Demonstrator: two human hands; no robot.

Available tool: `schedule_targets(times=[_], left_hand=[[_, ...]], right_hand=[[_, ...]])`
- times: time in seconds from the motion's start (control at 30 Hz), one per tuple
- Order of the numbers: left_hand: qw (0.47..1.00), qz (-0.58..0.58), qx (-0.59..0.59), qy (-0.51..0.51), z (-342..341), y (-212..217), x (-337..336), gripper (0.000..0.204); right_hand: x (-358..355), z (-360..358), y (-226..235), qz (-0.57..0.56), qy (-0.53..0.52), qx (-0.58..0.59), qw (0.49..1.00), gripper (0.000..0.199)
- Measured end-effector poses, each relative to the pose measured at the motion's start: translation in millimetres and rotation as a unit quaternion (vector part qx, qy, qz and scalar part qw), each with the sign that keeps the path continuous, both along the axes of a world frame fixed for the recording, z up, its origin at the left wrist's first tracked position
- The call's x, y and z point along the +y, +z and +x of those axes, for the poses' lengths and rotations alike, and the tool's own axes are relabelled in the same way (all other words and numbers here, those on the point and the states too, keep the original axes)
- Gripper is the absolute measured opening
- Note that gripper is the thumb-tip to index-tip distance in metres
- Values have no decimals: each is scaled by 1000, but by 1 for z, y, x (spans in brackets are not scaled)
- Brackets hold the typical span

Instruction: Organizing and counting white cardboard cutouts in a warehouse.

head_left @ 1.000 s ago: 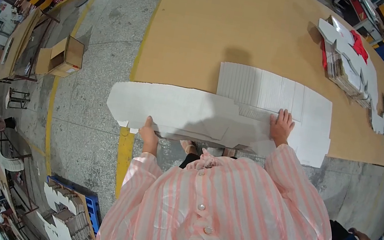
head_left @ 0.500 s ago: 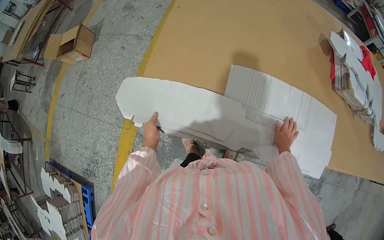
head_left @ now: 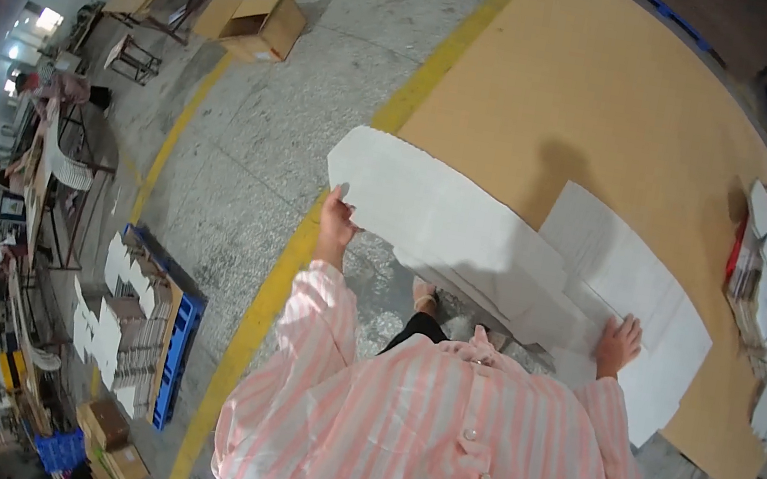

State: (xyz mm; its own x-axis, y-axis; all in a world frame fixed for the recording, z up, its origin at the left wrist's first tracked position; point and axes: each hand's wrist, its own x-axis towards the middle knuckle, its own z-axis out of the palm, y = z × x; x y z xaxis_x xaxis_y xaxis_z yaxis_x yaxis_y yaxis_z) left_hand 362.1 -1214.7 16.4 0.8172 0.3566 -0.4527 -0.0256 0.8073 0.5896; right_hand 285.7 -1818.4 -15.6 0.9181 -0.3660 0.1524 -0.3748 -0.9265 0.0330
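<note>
A long white cardboard blank (head_left: 449, 210) slants from upper left to lower right, overhanging the table's near edge. At its pointed left end, my left hand (head_left: 337, 224) is closed on the near edge, thumb on top. The fingers underneath are mostly hidden. My right hand (head_left: 619, 345) lies on the white cardboard near the right end, fingers stretched over the surface and not wrapped round anything. A wider white cardboard piece (head_left: 597, 235) with crease lines lies beside the long blank, partly under it.
The brown board tabletop (head_left: 530, 92) extends away from me, with a stack of cut cardboard (head_left: 762, 283) and red cloth at its right. On the floor stand an open carton (head_left: 270, 36) and a blue pallet (head_left: 178, 357) with stacked white-grey cardboard (head_left: 125, 328). A yellow floor line (head_left: 267, 301) runs left of me.
My view has turned left. The long blank's left end has lifted and swung away from the table edge with my left hand on it. My right hand stays on the cardboard.
</note>
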Motion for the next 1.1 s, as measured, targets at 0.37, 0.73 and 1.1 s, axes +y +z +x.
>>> schedule_targets(times=[0.37, 0.73, 1.1], left_hand=[[729, 658, 121, -148, 14, -16, 19, 37], [821, 516, 183, -161, 15, -10, 10, 34], [992, -107, -19, -59, -18, 3, -23, 50]], right_hand=[[6, 4, 16, 60, -33, 58, 996, 56], [4, -7, 20, 63, -50, 57, 995, 56], [2, -6, 15, 57, -53, 50, 996, 57]])
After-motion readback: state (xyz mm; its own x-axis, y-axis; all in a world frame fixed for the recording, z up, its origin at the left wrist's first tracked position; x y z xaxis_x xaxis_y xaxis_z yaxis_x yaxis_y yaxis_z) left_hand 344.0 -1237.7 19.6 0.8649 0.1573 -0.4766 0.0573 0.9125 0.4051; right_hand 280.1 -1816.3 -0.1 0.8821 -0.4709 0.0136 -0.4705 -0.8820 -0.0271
